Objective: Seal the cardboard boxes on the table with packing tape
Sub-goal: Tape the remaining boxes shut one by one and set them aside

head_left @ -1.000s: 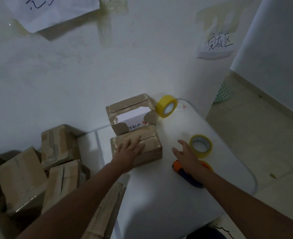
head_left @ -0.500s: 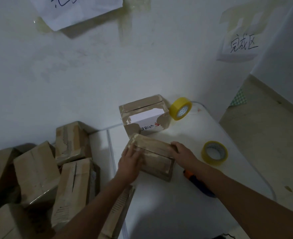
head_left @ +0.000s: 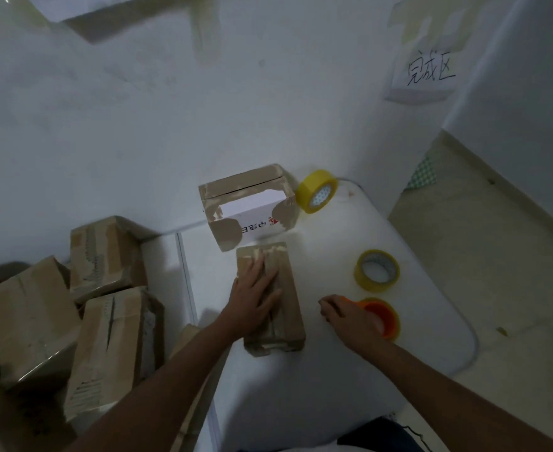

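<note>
Head: box (head_left: 288, 288) under left hand (head_left: 255, 298).

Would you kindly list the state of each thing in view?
Left hand: flat on the near box.
Near box: flaps closed.
Far box: closed, torn facing.
Right hand: on the tape dispenser.
Flat roll: lying.
Far roll: on edge.

Two cardboard boxes (head_left: 270, 298) (head_left: 249, 207) on the table, three tape rolls (head_left: 315, 190) (head_left: 376, 270) (head_left: 384, 316), four boxes (head_left: 105, 256) (head_left: 27, 311) (head_left: 112, 350) (head_left: 187, 337) stacked alongside.

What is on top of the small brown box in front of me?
The left hand lies flat on the small brown box, fingers straight. The top under the palm is covered.
</note>
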Demonstrator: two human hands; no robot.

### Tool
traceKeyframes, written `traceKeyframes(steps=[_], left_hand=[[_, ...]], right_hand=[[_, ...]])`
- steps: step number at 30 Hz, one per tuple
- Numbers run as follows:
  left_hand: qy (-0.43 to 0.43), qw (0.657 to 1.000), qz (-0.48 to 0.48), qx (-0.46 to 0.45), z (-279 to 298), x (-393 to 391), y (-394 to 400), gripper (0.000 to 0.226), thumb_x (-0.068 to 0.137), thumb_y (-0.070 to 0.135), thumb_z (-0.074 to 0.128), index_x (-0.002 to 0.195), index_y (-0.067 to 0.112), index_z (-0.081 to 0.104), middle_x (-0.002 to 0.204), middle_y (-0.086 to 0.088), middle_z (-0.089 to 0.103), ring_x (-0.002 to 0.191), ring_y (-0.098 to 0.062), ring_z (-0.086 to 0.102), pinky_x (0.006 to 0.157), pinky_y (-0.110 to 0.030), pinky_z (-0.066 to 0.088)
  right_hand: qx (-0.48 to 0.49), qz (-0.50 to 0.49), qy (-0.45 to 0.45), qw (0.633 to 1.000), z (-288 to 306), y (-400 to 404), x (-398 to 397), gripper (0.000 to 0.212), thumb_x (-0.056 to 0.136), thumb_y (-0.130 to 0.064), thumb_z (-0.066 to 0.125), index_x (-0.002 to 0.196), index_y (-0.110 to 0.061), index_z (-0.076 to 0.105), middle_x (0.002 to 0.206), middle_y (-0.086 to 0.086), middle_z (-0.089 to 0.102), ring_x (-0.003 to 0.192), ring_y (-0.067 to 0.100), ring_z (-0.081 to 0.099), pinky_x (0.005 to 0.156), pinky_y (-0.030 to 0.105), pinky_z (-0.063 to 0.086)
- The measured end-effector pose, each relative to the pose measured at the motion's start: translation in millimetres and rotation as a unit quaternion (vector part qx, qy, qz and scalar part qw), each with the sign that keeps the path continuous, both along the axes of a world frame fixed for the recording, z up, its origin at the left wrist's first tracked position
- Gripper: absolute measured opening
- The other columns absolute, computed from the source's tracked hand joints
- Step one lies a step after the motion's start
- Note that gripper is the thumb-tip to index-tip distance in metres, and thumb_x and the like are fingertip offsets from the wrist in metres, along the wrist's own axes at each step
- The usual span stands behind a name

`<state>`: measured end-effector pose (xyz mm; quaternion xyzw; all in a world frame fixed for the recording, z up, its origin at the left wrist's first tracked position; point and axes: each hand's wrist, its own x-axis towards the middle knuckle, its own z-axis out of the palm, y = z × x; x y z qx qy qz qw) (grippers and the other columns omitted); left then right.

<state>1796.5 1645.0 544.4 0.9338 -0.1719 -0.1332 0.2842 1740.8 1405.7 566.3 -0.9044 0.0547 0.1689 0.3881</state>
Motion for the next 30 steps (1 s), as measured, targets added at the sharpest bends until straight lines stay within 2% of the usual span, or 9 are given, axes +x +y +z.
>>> traceKeyframes(steps=[4,8,12,17,19,22,26,28,30], left_hand=[[-0.054,0.997,-0.048,0.033,0.5,-23.3,16.6,0.075,0.091,0.077,0.019,0.155,0.036,0.021,0.166,0.01,-0.008,0.153,-0.017,-0.009,0.12,-0.059,0.01],[-0.073,0.99,-0.099,0.068,-3.7,-61.6,23.1,0.077,0.091,0.077,0.029,0.156,0.041,0.011,0.163,0.019,-0.015,0.151,-0.013,-0.014,0.12,-0.048,0.0],[-0.107,0.983,-0.106,0.101,-9.2,-80.3,19.6,0.072,0.097,0.065,0.031,0.155,0.044,-0.006,0.164,0.016,-0.014,0.151,-0.016,-0.016,0.119,-0.045,0.005],[-0.15,0.976,-0.106,0.12,-17.6,-83.9,18.0,0.068,0.1,0.047,0.035,0.159,0.03,0.005,0.167,0.004,0.004,0.153,-0.026,0.001,0.12,-0.044,0.02],[-0.166,0.972,-0.109,0.129,-18.4,-84.7,18.4,0.067,0.101,0.046,0.035,0.159,0.027,0.009,0.166,0.001,0.007,0.153,-0.028,0.003,0.12,-0.043,0.018],[-0.173,0.969,-0.118,0.128,-15.8,-79.6,12.0,0.064,0.102,0.044,0.033,0.159,0.023,0.014,0.166,-0.002,0.011,0.152,-0.03,0.007,0.12,-0.044,0.016],[-0.123,0.973,-0.139,0.135,-12.6,-47.8,-4.9,0.064,0.102,0.043,0.033,0.159,0.027,0.007,0.166,-0.001,0.006,0.152,-0.031,0.006,0.117,-0.05,0.029],[-0.086,0.976,-0.133,0.152,-5.2,-26.1,-13.7,0.067,0.103,0.044,0.034,0.157,0.036,-0.003,0.166,0.006,-0.006,0.153,-0.027,-0.002,0.116,-0.055,0.026],[-0.066,0.976,-0.127,0.166,8.1,-11.2,-26.4,0.065,0.1,0.057,0.024,0.157,0.036,0.0,0.163,0.012,-0.011,0.152,-0.022,-0.004,0.118,-0.057,0.02]], right_hand=[[-0.126,-0.072,-0.01,0.989,-27.5,-38.9,-4.6,0.027,0.097,-0.028,0.055,0.113,-0.008,0.06,0.108,0.01,0.061,0.1,0.025,0.058,0.08,0.031,0.042],[-0.167,-0.074,0.02,0.983,-47.7,-47.0,-13.4,0.034,0.091,-0.037,0.065,0.091,-0.014,0.04,0.081,0.0,0.04,0.078,0.02,0.047,0.056,0.022,0.025],[-0.119,-0.012,0.034,0.992,-52.4,-48.2,-22.4,0.018,0.092,-0.025,0.056,0.105,-0.034,0.049,0.098,-0.01,0.052,0.087,0.009,0.049,0.071,0.02,0.043],[-0.208,0.007,0.087,0.974,-53.6,-54.4,-24.4,0.011,0.101,-0.022,0.043,0.096,-0.016,0.037,0.098,0.004,0.05,0.083,0.017,0.048,0.07,0.032,0.041],[-0.185,0.004,0.07,0.98,-43.2,-60.0,-22.1,0.01,0.103,-0.019,0.039,0.104,-0.011,0.044,0.105,0.008,0.058,0.086,0.02,0.054,0.075,0.035,0.046],[-0.135,0.008,0.032,0.99,-22.2,-72.4,-17.0,0.028,0.103,-0.017,0.041,0.127,-0.005,0.048,0.121,0.015,0.058,0.105,0.029,0.058,0.081,0.034,0.046],[-0.077,0.028,-0.034,0.996,10.1,-84.0,-14.3,0.028,0.105,-0.021,0.038,0.117,-0.005,0.058,0.108,0.014,0.065,0.084,0.022,0.058,0.069,0.03,0.042],[-0.062,0.012,-0.049,0.997,22.5,-91.5,-13.0,0.03,0.105,-0.022,0.037,0.115,-0.006,0.06,0.101,0.013,0.065,0.077,0.02,0.056,0.067,0.031,0.045],[-0.061,-0.001,-0.06,0.996,34.3,-98.7,-10.7,0.028,0.105,-0.022,0.037,0.104,-0.005,0.059,0.088,0.014,0.064,0.069,0.021,0.057,0.059,0.029,0.043]])
